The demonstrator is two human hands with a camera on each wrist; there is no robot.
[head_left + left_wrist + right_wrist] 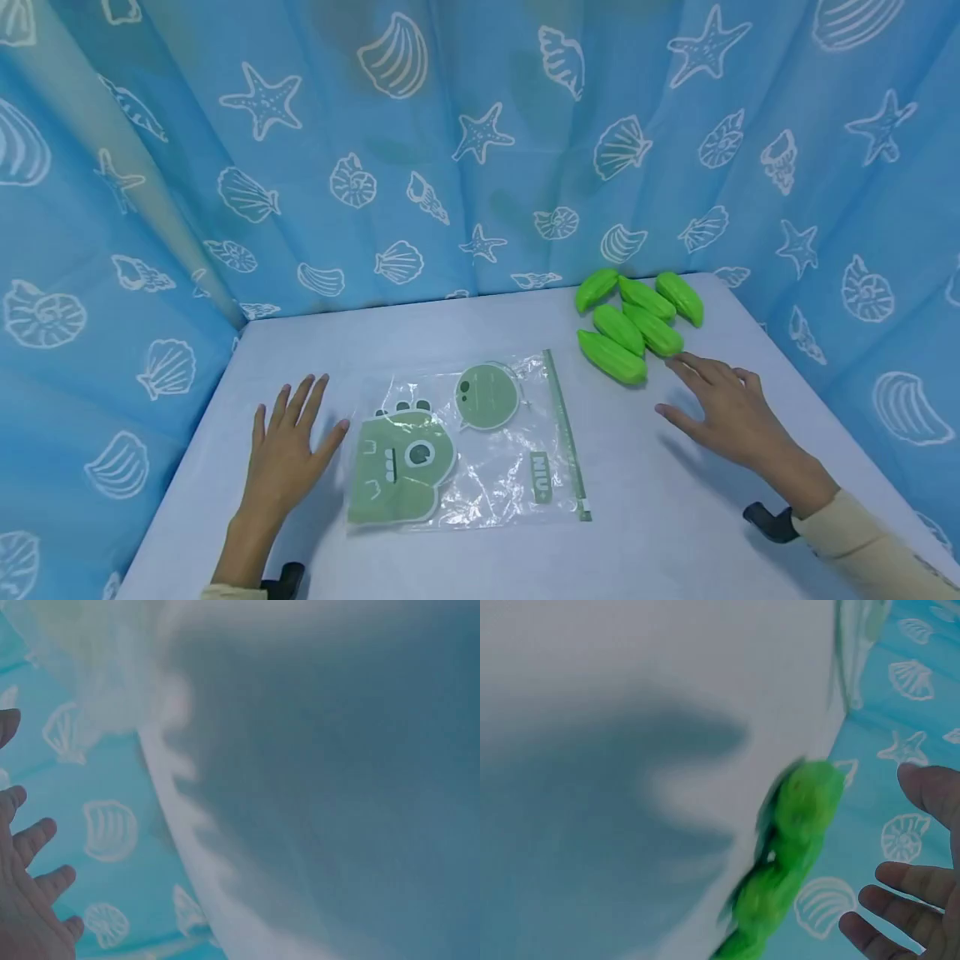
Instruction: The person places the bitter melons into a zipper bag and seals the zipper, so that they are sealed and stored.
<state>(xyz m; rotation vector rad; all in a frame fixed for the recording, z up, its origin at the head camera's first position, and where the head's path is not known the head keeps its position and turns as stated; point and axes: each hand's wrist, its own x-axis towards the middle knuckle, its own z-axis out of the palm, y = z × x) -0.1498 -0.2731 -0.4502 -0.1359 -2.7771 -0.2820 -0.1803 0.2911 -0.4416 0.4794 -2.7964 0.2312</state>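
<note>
A clear zip bag (480, 442) with a green dinosaur print lies flat in the middle of the white table (420, 333). My left hand (288, 437) rests open on the table just left of the bag, fingers spread and holding nothing; those fingers (34, 840) show at the left edge of the left wrist view. Several bright green toy pods (633, 321) lie in a cluster at the back right. My right hand (723, 404) hovers open just in front of the cluster, fingertips close to the nearest pod. The pods (787, 855) appear blurred beside my right fingers (907, 889).
Blue cloth with white shell and starfish prints (480, 150) walls in the table at the back and both sides. A black wrist mount (768, 521) sits on my right forearm.
</note>
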